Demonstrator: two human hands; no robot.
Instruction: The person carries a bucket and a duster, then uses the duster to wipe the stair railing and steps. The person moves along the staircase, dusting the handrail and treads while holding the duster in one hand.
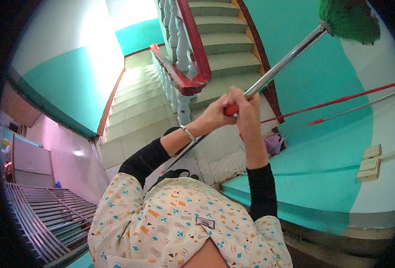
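Observation:
A long metal pole (pixel 287 59) slants up to the right from my hands and ends in a green bristled head (pixel 348 21) near the upper right corner. My left hand (pixel 217 114), below a silver bracelet (pixel 188 134), closes around the pole by a red grip part (pixel 231 110). Just to its right, my right hand (pixel 246 105) wraps the pole too, the two hands touching or nearly so. The lower end of the pole runs down to the left behind my left forearm, partly hidden.
Stairs (pixel 227 47) rise beyond a red handrail (pixel 200 67), and other steps (pixel 133 100) lie left of it. Two more poles, one red (pixel 338 99) and one metal (pixel 354 111), lean at the right near a purple bag (pixel 274 143). Metal bars (pixel 60 214) are at lower left.

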